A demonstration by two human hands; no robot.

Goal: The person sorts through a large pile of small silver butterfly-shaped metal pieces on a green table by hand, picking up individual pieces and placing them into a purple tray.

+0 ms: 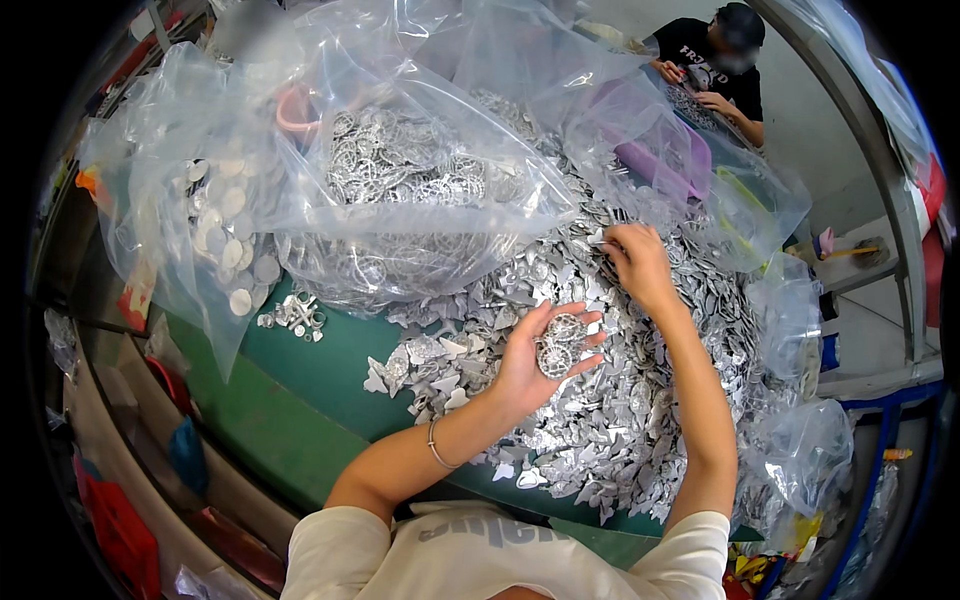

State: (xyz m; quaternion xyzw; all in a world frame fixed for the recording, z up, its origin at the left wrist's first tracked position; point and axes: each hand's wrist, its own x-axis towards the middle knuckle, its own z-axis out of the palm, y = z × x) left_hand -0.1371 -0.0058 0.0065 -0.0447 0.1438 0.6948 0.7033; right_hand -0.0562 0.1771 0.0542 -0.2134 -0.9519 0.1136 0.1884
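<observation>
My left hand (520,365) is palm up over the middle of the heap, fingers loosely curled around a few round openwork silver metal pieces (557,352). The pieces lie on the palm and against the fingers. Farther off and to the right, my right hand (640,265) reaches into the heap of flat silver metal pieces (610,440), its fingertips pinched together. What sits between those fingertips is too small to make out. Many pieces in the heap look butterfly- or leaf-shaped.
A big clear plastic bag (400,245) full of round openwork pieces lies beyond my left hand. Left of it, another clear bag (215,290) holds flat discs. Small metal parts (295,315) rest on the green tabletop (300,370). A purple basket (680,160) stands far right, near another person (715,70).
</observation>
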